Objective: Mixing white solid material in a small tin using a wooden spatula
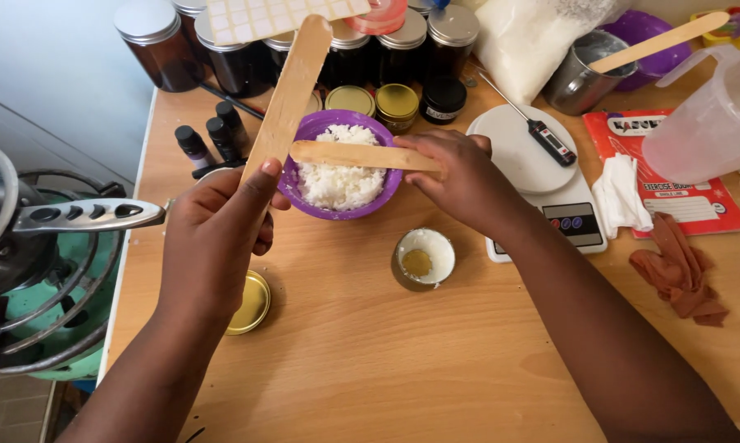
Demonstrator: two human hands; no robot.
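Wooden sticks cross over my purple bowl [300, 190] of white flakes: my left hand [214, 238] pinches the long stick [288, 94], tilted up-right, my right hand [460, 176] pinches the short stick [357, 154] lying sideways, with a red booklet [698, 209] far right on the surface [370, 353].

Work surface: light wooden table [403, 353], grain visible, evenly lit with soft shadows. Behind its far left corner stands a pale blue-grey wall [50, 90]. Tiled floor [13, 410] shows at the lower left.
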